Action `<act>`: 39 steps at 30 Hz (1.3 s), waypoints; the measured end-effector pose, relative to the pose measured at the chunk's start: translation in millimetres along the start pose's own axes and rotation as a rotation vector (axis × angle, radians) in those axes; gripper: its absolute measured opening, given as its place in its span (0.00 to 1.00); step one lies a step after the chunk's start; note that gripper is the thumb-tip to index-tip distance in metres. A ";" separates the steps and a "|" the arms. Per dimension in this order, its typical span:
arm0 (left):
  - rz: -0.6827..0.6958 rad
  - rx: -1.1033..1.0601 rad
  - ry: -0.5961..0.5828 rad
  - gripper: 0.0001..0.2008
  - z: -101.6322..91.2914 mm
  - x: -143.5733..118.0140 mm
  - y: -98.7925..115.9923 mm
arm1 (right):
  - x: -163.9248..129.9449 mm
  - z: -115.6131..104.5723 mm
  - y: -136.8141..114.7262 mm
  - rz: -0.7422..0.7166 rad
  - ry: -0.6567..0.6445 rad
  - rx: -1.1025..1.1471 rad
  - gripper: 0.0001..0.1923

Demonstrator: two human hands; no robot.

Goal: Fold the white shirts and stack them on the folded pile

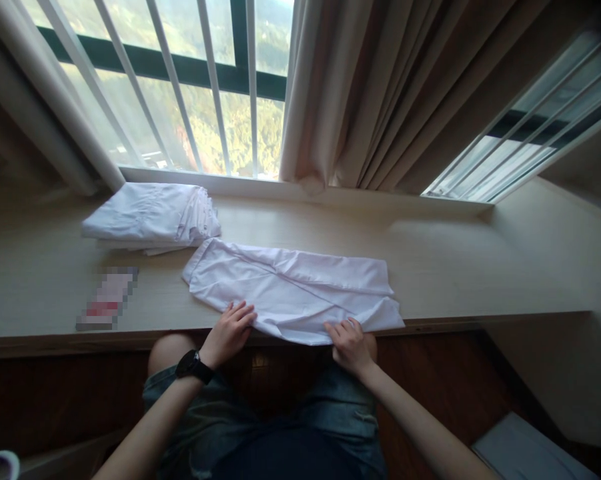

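White cloth (293,277) on ledge (450,267), left fingers (240,312) and right fingers (341,328) grasping near edge

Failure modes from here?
1. Slip: the near edge of the white cloth hangs a little past the front of the ledge, with the left hand and right hand at that edge; letting go might let it slide.
2. Creases: diagonal wrinkles run across the cloth and could get pressed in.
3. Snag: its left end lies close to the folded stack, so a sideways pull might disturb that.
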State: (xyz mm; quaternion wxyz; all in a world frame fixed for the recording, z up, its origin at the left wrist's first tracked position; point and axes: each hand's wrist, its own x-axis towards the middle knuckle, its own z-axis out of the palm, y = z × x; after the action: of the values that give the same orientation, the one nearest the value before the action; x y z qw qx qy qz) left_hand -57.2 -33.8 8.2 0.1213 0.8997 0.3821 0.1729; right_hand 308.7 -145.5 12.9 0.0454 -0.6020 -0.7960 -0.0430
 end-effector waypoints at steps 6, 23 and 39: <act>0.006 -0.010 0.022 0.18 3.0 -0.4 -4.1 | -27.8 -10.3 47.4 0.195 0.018 -0.083 0.15; 0.087 0.141 0.044 0.33 -0.3 7.9 13.7 | -145.3 -7.4 88.1 0.503 0.089 -0.287 0.10; 0.336 0.117 0.151 0.14 19.0 11.5 44.8 | -156.7 9.8 112.6 0.841 0.333 0.308 0.16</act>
State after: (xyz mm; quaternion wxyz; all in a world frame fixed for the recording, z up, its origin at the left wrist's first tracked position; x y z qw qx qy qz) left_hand -13.2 -57.4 9.1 0.0093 0.9409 0.2437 0.2352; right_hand 459.3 -263.3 -14.7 0.2746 -0.8430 -0.4625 0.0016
